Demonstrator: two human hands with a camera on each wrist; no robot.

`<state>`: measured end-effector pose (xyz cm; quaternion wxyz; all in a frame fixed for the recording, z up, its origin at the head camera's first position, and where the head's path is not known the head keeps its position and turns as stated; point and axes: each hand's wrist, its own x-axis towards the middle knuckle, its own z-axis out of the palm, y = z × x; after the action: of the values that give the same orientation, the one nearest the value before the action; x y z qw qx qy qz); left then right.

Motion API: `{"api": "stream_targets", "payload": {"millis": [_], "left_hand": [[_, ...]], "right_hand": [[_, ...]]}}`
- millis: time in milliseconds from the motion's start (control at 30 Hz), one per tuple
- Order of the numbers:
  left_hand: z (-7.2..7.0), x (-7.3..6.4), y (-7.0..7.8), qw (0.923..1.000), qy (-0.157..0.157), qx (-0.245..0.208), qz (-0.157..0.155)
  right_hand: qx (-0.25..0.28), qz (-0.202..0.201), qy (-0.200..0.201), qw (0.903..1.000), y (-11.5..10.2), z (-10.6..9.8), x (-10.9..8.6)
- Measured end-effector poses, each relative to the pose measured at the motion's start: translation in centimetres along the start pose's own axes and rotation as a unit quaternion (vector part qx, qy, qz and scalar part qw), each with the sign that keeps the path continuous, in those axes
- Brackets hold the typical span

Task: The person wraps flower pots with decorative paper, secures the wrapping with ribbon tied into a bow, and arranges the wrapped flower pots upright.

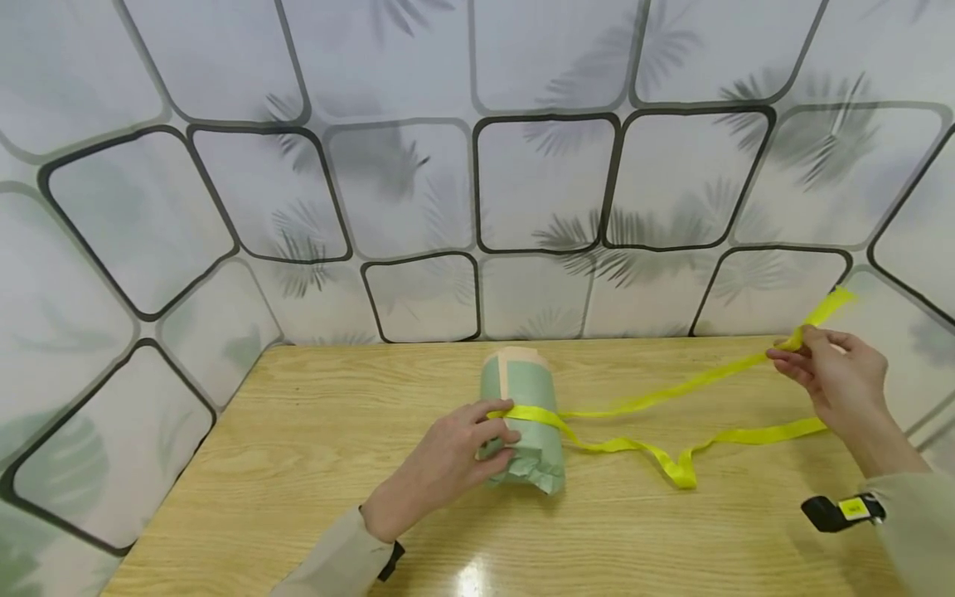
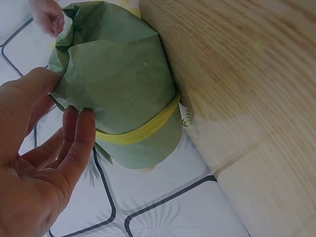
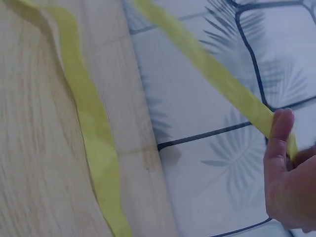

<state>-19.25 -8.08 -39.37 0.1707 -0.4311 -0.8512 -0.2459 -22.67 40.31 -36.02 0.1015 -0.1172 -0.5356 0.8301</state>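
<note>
A cylindrical package point(image 1: 531, 383) wrapped in green paper lies on its side on the table, with crumpled paper at its near end. My left hand point(image 1: 458, 448) grips its left side, the index fingertip on the yellow ribbon point(image 1: 539, 414) that goes around the package. In the left wrist view the thumb and fingers of this hand are at the folded paper point(image 2: 113, 74). At the far right my right hand point(image 1: 843, 373) pinches one length of ribbon point(image 3: 212, 74), its short end sticking out past the fingers. This length runs fairly straight from the package.
The second ribbon length point(image 3: 89, 108) lies loosely over the wood-grain table point(image 1: 336, 464), with a bend in its middle, and passes behind my right wrist. A patterned backdrop point(image 1: 418, 182) rises behind the table and at both sides. Each wrist wears a dark strap point(image 1: 828, 512).
</note>
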Motion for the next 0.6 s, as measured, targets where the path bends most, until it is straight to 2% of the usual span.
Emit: {"api": "stream_targets", "payload": {"millis": [100,167,267,367,433,533,600], "left_hand": [[0.0,0.0,0.0,1.0,-0.001,-0.005,-0.004],[-0.1,0.0,0.0,1.0,0.0,-0.007,-0.006],[0.0,-0.1,0.0,1.0,0.0,-0.003,-0.006],[0.1,-0.1,0.0,1.0,0.003,0.0,-0.006],[0.1,-0.1,0.0,1.0,0.005,0.001,-0.006],[0.2,-0.2,0.0,0.9999,0.01,-0.002,-0.008],[0.2,-0.2,0.0,0.9999,0.011,-0.004,-0.009]], "right_hand": [[-0.066,-0.055,-0.056,0.9947,0.4,1.6,-1.0],[-0.121,-0.089,-0.091,0.9844,0.8,3.2,-1.7],[-0.227,-0.132,-0.129,0.9564,1.7,6.1,-2.8],[-0.331,-0.16,-0.15,0.9177,2.7,9.2,-3.9],[-0.375,-0.174,-0.163,0.8958,3.4,11.0,-4.6],[-0.413,-0.187,-0.179,0.8733,4.3,13.4,-5.4],[-0.424,-0.191,-0.19,0.8646,4.9,14.6,-5.8]]}}
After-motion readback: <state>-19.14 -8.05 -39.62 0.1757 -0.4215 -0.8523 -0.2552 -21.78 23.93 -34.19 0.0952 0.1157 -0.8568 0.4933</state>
